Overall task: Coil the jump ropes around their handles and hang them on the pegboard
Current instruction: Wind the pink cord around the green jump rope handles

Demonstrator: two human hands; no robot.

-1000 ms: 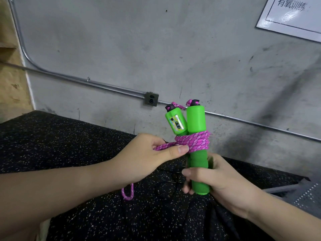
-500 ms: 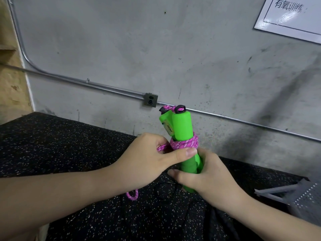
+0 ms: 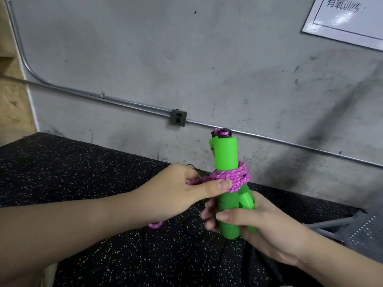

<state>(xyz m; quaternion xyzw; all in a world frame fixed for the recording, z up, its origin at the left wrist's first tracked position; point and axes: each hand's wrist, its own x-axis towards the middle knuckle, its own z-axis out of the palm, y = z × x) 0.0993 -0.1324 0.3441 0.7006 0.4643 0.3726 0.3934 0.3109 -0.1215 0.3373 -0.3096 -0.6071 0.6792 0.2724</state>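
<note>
Rope [image 3: 232, 178] of pink and purple braid is lying in several turns around the middle of two green handles [image 3: 227, 160], which are standing upright and pressed together side by side. The right hand [image 3: 261, 230] is gripping the lower part of both handles, with the thumb lying across the front and the fingers curling round from behind. The left hand [image 3: 176, 193] is pinching the free run of the rope between the thumb and the fingers, just beside the coil, and the thumb tip is pressing on the lowest turn. A small loop of the same rope [image 3: 155, 224] is showing below the left wrist, hanging near the black speckled floor mat [image 3: 72, 172]. Behind the handles a grey concrete wall [image 3: 186, 59] is carrying a metal conduit [image 3: 124, 102] with a small socket box [image 3: 178, 117]. A white sign [image 3: 348, 17] is hanging at the upper right corner.
</note>
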